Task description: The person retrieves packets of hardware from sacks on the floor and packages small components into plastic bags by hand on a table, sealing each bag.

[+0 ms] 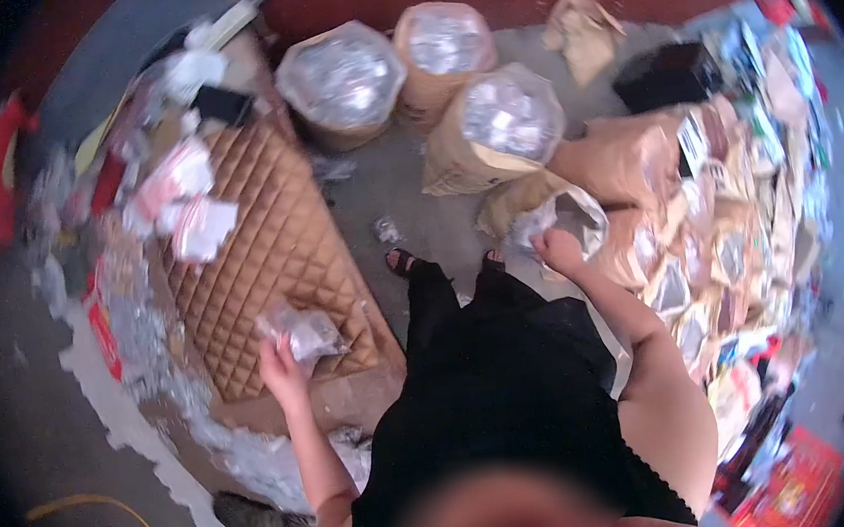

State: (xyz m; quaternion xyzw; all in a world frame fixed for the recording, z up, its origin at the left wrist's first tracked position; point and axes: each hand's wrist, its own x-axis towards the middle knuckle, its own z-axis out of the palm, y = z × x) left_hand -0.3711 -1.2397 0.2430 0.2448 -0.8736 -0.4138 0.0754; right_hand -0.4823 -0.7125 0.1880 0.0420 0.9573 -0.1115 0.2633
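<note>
A clear plastic packet (310,334) is held at the lower left of the frame, over the brown quilted mat (250,243), seemingly gripped by its near edge so that its body is left loose. It is pinched in the closed fingers of the left hand (283,369).

Right of centre, the mouth of a paper sack (500,208) is left wide, probably so that its inside can be reached. The right hand (558,250) is curled there, beside clear plastic (533,222); because of the blur, it cannot be told whether anything is gripped.

At upper centre, three filled sacks (464,164) are stood upright, presumably so that their plastic contents are kept in.
</note>
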